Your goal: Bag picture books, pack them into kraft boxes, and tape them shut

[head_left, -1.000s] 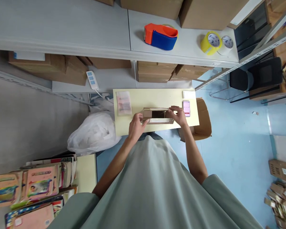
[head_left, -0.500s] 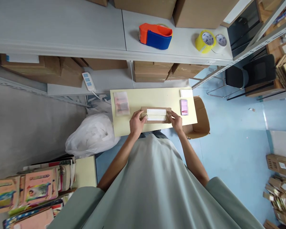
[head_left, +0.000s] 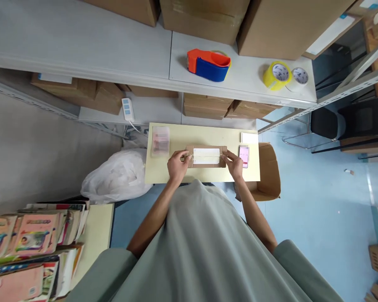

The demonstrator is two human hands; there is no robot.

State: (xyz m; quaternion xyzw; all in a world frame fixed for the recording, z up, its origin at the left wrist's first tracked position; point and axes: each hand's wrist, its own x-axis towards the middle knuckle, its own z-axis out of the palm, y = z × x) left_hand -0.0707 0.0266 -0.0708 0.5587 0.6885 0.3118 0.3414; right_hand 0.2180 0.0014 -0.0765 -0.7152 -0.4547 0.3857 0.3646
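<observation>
On the pale yellow table (head_left: pixel 189 176), a flat strip of brown cardboard (head_left: pixel 206 165) carries a white rectangular piece (head_left: pixel 206 152). A thin, pale yellowish band runs lengthwise across the white piece; its exact kind is too small to make out. My left hand (head_left: pixel 177 166) pinches the band at the cardboard's left end. At the right end, my right hand (head_left: pixel 234 164) pinches it too, fingers touching the cardboard edge. Just beyond my right hand lies a phone (head_left: pixel 244 156) with a pinkish screen. A clear pouch with pinkish contents (head_left: pixel 160 141) is left of my left hand.
A shelf (head_left: pixel 126 63) behind the table holds an orange-blue tape dispenser (head_left: pixel 209 65), tape rolls (head_left: pixel 276 76) and boxes. An open carton (head_left: pixel 269 176) stands to the right, a white plastic bag (head_left: pixel 116 178) to the left. Books (head_left: pixel 34 235) are stacked at lower left.
The view has tilted up slightly, so shelf and table sit lower in the picture. Both hands stay pinched at the two ends of the cardboard, with the band still across the white piece.
</observation>
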